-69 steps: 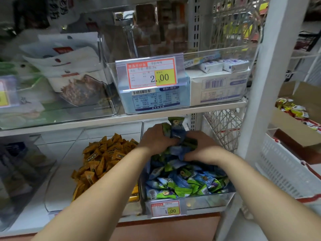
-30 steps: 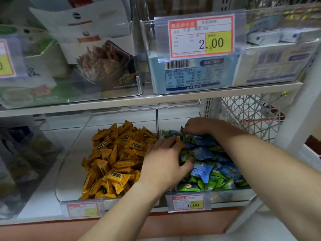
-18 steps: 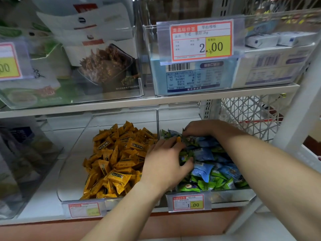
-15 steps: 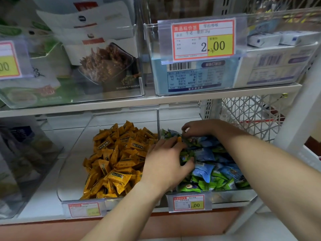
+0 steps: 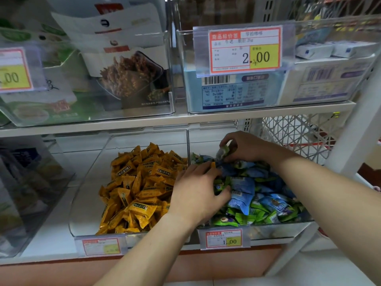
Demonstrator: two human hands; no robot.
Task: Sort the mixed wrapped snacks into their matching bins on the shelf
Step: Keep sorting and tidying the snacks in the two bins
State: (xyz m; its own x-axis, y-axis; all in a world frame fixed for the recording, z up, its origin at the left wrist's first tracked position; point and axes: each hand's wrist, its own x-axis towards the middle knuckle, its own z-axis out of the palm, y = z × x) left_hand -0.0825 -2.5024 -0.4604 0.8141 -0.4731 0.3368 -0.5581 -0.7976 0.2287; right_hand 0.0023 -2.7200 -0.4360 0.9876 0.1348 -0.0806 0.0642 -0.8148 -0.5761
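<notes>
Head view: right hand (image 5: pixel 246 146) pinches green snack (image 5: pixel 222 153), left hand (image 5: pixel 196 194) rests on pile (image 5: pixel 268 201).

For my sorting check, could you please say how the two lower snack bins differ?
The left bin holds yellow snacks; the right bin mixes blue and green snacks. The right hand pinches a green snack over the right bin; none is lifted from the left bin. Both are clear, with price tags.
</notes>
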